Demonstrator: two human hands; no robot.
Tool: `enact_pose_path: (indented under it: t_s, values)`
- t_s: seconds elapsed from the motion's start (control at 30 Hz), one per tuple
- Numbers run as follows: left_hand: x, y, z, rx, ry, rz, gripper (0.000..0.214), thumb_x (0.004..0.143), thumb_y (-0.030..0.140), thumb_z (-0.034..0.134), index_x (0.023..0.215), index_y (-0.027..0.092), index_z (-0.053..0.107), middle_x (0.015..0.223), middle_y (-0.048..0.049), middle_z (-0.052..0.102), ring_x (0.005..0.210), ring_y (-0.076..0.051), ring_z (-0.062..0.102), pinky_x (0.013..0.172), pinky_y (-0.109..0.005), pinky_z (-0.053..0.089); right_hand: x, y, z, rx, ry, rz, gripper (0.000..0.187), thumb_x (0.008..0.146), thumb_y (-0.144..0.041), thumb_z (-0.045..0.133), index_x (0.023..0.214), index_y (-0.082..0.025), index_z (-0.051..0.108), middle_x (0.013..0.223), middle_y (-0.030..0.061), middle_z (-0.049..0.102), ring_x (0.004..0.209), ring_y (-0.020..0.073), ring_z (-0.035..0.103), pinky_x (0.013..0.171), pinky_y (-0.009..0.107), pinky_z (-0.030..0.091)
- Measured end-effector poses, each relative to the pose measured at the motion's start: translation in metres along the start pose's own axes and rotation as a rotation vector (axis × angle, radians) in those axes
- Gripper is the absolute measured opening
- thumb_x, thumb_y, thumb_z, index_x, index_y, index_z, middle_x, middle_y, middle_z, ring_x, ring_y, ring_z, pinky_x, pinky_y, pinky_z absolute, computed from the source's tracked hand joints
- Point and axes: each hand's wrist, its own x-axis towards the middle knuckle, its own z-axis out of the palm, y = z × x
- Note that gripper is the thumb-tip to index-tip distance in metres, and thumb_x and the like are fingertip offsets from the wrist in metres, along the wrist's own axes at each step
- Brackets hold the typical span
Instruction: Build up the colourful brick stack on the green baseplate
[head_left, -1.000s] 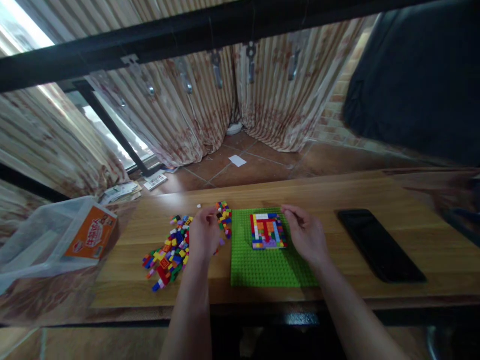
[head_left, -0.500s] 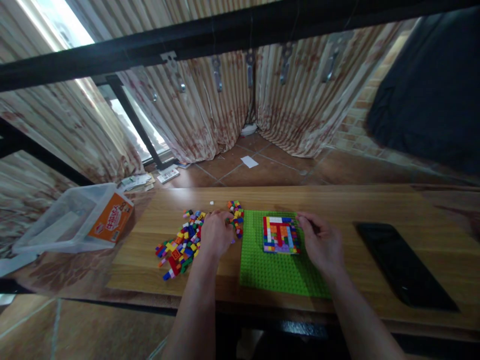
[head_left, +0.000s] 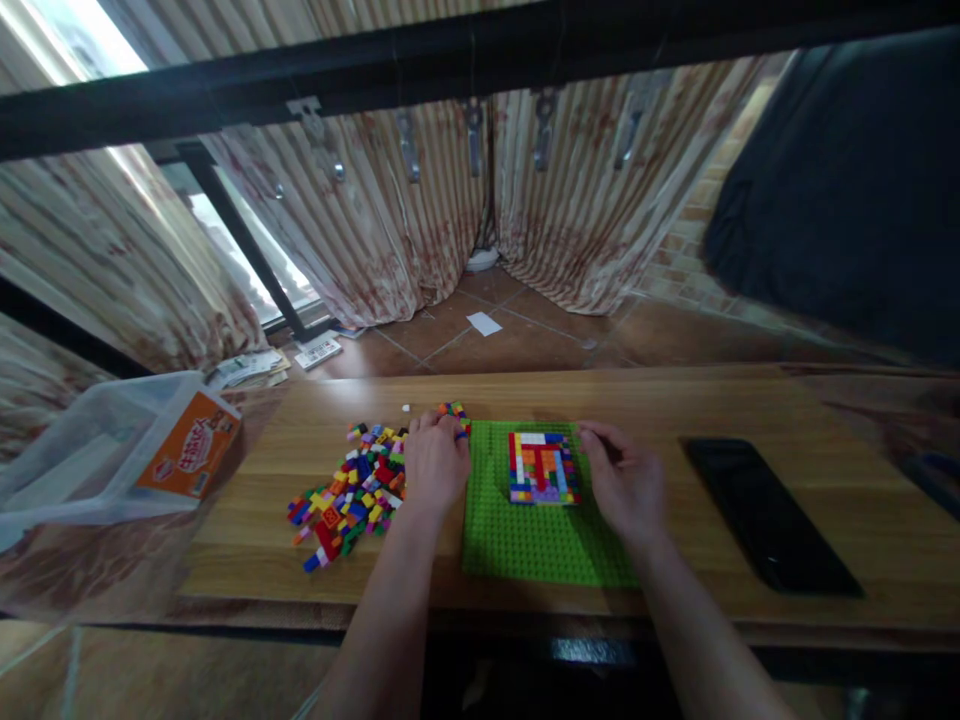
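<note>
My left hand [head_left: 437,462] is over the small group of loose toy bricks [head_left: 453,409], fingers bent down and drawn together. A dark blue bit shows by its fingertips, but whether it is held I cannot tell. A square build of multicoloured toy bricks [head_left: 541,468] sits on the green baseplate [head_left: 547,550], with a red T-like shape inside a mixed border. Just right of that build, my right hand [head_left: 624,482] has thumb and forefinger pinched close to its upper right corner. Anything between those fingers is hidden.
A larger pile of loose bricks [head_left: 352,500] spreads left of my left forearm. A clear plastic box [head_left: 112,450] with an orange label stands at the far left. A black phone-like slab [head_left: 769,515] lies on the wooden table [head_left: 675,400] at the right. A dark bar [head_left: 360,75] crosses above.
The view has shifted, so most things appear farther left. My left hand remains at the small brick group, now covering more of it. My right hand stays beside the build, still pinched.
</note>
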Motion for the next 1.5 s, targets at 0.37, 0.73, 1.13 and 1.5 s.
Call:
enact_pose_path:
  t_s: [0.37, 0.73, 1.13, 1.5]
  values:
    - [-0.022, 0.051, 0.0, -1.269, -0.298, -0.189, 0.013, 0.072, 0.025, 0.071, 0.08, 0.015, 0.073, 0.069, 0.0002, 0.069, 0.063, -0.012, 0.059, 0.064, -0.023, 0.046, -0.015, -0.018, 0.002, 0.195, -0.256, -0.297, 0.026, 0.083, -0.03, 0.07, 0.108, -0.029, 0.073, 0.102, 0.0027, 0.072, 0.087, 0.0172, 0.065, 0.082, 0.033, 0.054]
    - [-0.023, 0.065, -0.001, -1.389, -0.406, -0.305, 0.021, 0.066, 0.031, 0.077, 0.079, 0.015, 0.074, 0.058, 0.0026, 0.063, 0.05, -0.007, 0.048, 0.052, -0.02, 0.04, -0.015, -0.022, -0.006, 0.113, -0.332, -0.309, 0.021, 0.087, -0.033, 0.065, 0.104, -0.029, 0.075, 0.097, 0.0032, 0.073, 0.088, 0.0194, 0.066, 0.082, 0.035, 0.054]
    - [-0.015, 0.049, 0.006, -1.126, -0.108, -0.265, 0.012, 0.074, 0.026, 0.067, 0.078, 0.015, 0.072, 0.069, 0.0004, 0.069, 0.061, -0.01, 0.056, 0.059, -0.021, 0.044, 0.006, 0.012, -0.013, 0.083, -0.204, -0.05, 0.03, 0.081, -0.042, 0.065, 0.099, -0.02, 0.075, 0.097, 0.0076, 0.075, 0.087, 0.0215, 0.067, 0.084, 0.038, 0.053]
    - [-0.015, 0.043, 0.021, -1.063, -0.135, -0.23, 0.015, 0.075, 0.026, 0.064, 0.082, 0.016, 0.073, 0.074, -0.0022, 0.072, 0.065, -0.014, 0.061, 0.062, -0.024, 0.047, 0.013, 0.023, -0.004, 0.176, -0.281, 0.071, 0.031, 0.073, -0.043, 0.072, 0.096, -0.022, 0.077, 0.094, 0.0052, 0.076, 0.081, 0.0197, 0.067, 0.081, 0.037, 0.054]
